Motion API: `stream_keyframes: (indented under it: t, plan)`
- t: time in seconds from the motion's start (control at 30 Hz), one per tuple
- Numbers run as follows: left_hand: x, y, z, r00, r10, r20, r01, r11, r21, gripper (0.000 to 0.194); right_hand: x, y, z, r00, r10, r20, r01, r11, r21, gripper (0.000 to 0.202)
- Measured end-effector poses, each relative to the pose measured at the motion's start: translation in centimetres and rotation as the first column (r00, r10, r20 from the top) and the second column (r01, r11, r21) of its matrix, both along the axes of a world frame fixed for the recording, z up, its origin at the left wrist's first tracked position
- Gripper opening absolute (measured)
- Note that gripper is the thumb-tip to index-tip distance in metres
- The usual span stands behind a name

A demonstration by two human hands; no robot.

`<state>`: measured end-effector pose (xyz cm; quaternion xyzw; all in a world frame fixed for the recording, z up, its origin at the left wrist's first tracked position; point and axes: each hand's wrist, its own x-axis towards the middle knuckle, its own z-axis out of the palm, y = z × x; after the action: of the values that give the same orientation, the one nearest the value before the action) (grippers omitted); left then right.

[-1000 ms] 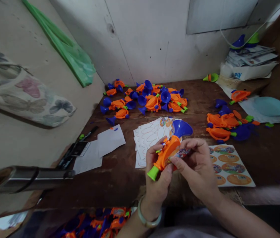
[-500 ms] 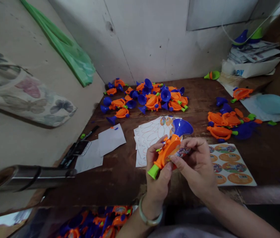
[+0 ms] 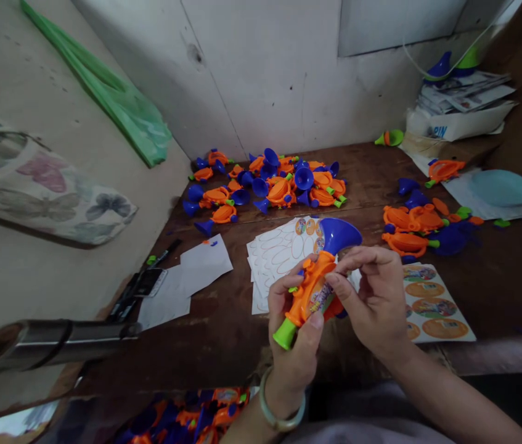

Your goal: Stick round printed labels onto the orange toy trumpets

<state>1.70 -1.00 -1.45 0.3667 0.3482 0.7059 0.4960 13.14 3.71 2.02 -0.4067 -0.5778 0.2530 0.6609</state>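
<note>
An orange toy trumpet with a blue bell and a green mouthpiece is tilted in my left hand, the fingers wrapped round its body. A printed oval sticker lies along the trumpet's side. My right hand pinches at the sticker's upper end, thumb and forefinger together against the trumpet. Just beyond the trumpet is a stack of used sticker sheets with empty oval outlines. Beside my right hand a sheet of orange and picture stickers lies flat.
Many toy trumpets lie heaped at the back. Orange and blue trumpet parts sit at the right, near a light-blue tray. White papers and a metal cylinder are at the left. More trumpets lie below the table edge.
The sticker now lies flatter along the trumpet's side, its picture facing up. My right fingers have shifted up toward the bell end. The left hand still holds the trumpet.
</note>
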Motion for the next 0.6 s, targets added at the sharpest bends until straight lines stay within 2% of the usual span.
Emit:
stream_keyframes:
  t: [0.17,0.4,0.5,0.6]
  plan:
    - [0.2,0.2,0.6,0.999,-0.027,0.028,0.027,0.999,0.024,0.034,0.0,0.0,-0.2,0.994,0.074,-0.081,-0.077,0.996,-0.04,0.036]
    - [0.0,0.4,0.4,1.0,-0.008,-0.023,0.009,0.999,0.043,0.033,0.1,0.2,-0.6,0.999,0.037,-0.001,-0.037,0.999,0.008,0.038]
    - [0.1,0.1,0.1,0.999,0.016,-0.04,-0.016,1.0,0.0,0.034,0.1,0.2,-1.0,0.988,-0.041,0.146,0.034,0.998,0.05,0.039]
    - [0.0,-0.1,0.1,0.998,0.052,-0.029,-0.054,0.997,-0.062,0.038,1.2,0.9,-1.3,0.91,-0.232,0.344,0.186,0.969,0.163,0.062]
